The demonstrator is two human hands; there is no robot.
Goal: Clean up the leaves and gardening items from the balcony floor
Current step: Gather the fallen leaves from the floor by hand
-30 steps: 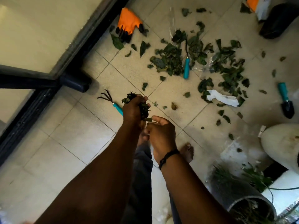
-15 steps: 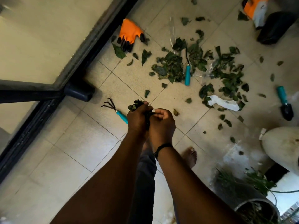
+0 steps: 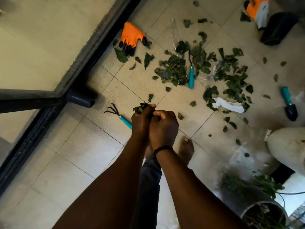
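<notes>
Left hand point(image 3: 141, 119) fisted round a wad of leaves point(image 3: 140, 107), right hand point(image 3: 164, 125) curled against it, apparently tucking strays in to free a hand; most leaves point(image 3: 175, 71) still strewn on floor tiles point(image 3: 140, 83) among hand rake point(image 3: 118, 115), trowel point(image 3: 289, 104), orange glove point(image 3: 131, 38).

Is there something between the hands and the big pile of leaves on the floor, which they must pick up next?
Nothing visible blocks the way. Both hands, left and right, hold a bunch of leaves; bare tiles lie between them and the leaf pile. A blue-handled tool lies among those leaves.
</notes>
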